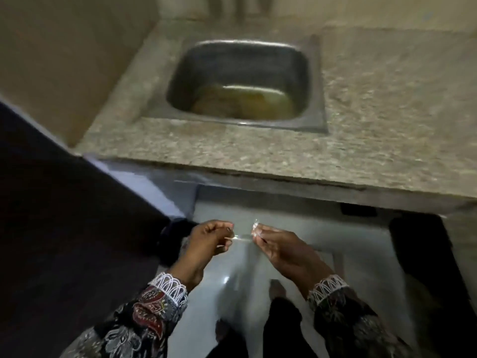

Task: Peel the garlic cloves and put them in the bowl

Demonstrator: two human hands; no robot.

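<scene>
Both my hands are held below the counter's front edge, over the floor. My left hand (pixel 211 239) has its fingers curled and pinches one end of a thin pale strip (pixel 240 237). My right hand (pixel 281 249) pinches a small whitish papery scrap (pixel 255 228) at its fingertips, and the strip seems to run to it. The picture is blurred, so I cannot tell whether this is garlic skin. No garlic clove and no bowl are in view.
A steel sink (pixel 320 99) with murky yellowish water sits in the speckled stone countertop (pixel 387 112) ahead. A dark panel (pixel 64 215) stands close on the left. Grey floor tile (pixel 258 267) and my feet lie below the hands.
</scene>
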